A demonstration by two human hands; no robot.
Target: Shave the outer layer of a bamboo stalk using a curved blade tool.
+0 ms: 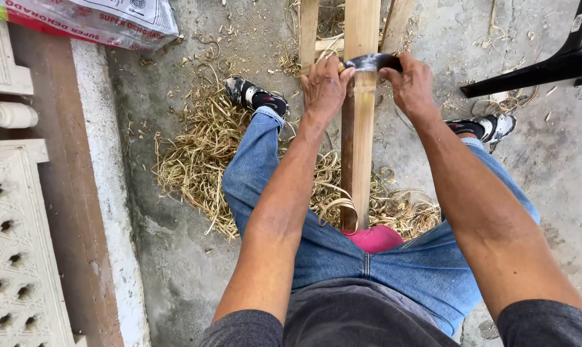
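Observation:
A long bamboo slat (pixel 358 141) runs from between my knees away from me across the concrete floor. A dark curved blade (pixel 370 62) lies across the slat. My left hand (pixel 324 85) grips the blade's left end. My right hand (pixel 409 82) grips its right end. Both arms are stretched forward over my blue jeans. A curled shaving (pixel 340 207) hangs beside the slat near my lap. A pink cushion (pixel 376 238) shows between my thighs under the slat's near end.
A heap of pale bamboo shavings (pixel 201 154) covers the floor under my legs. More bamboo slats (pixel 309 29) lie ahead. A black plastic chair leg (pixel 535 67) is at the upper right, a printed sack (pixel 91 22) at the upper left, an ornate white railing (pixel 17 244) along the left.

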